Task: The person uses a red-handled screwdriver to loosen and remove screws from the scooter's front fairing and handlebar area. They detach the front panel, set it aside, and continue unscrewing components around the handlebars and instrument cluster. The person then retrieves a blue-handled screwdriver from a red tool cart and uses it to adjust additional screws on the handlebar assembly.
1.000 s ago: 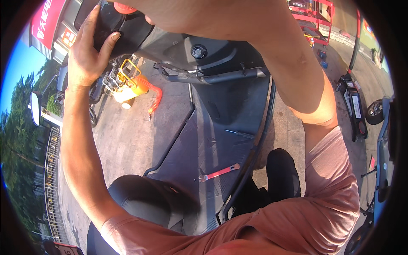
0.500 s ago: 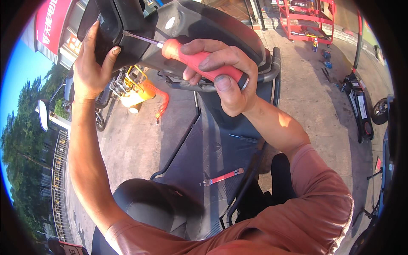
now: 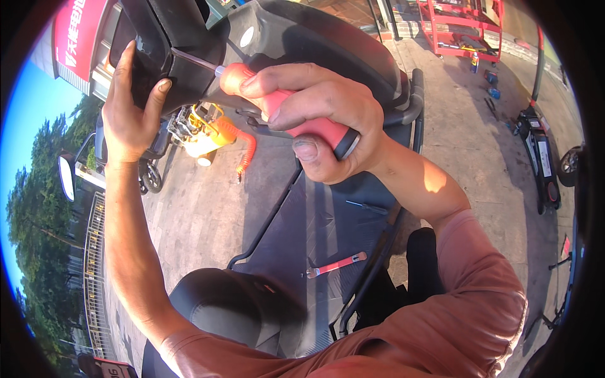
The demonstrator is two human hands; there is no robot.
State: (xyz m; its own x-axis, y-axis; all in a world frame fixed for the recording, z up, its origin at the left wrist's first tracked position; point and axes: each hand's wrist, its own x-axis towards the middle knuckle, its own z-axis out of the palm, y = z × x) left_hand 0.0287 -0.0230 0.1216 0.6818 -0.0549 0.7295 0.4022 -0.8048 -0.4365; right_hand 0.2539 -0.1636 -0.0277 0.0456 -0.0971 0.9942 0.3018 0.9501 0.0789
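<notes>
My right hand is closed round a red-handled screwdriver; its metal shaft points up-left, the tip at a seam of the black plastic housing at the top left. My left hand grips that housing's edge, thumb and fingers against it. Behind my right hand is the scooter's black front panel. On the black footboard below lie a red-handled bar tool and a thin screwdriver, under the level of my hands. A black seat is at the bottom.
A yellow compressor with a coiled red hose stands on the paving at left. At right are a red tool cart, a floor jack and small tools on the ground. A metal fence and trees line the far left; another vehicle stands at far right.
My right hand has come down from the top edge into view with the screwdriver, then shifted slightly up-left along with its tip. My left hand stays on the housing, slightly lower in frame.
</notes>
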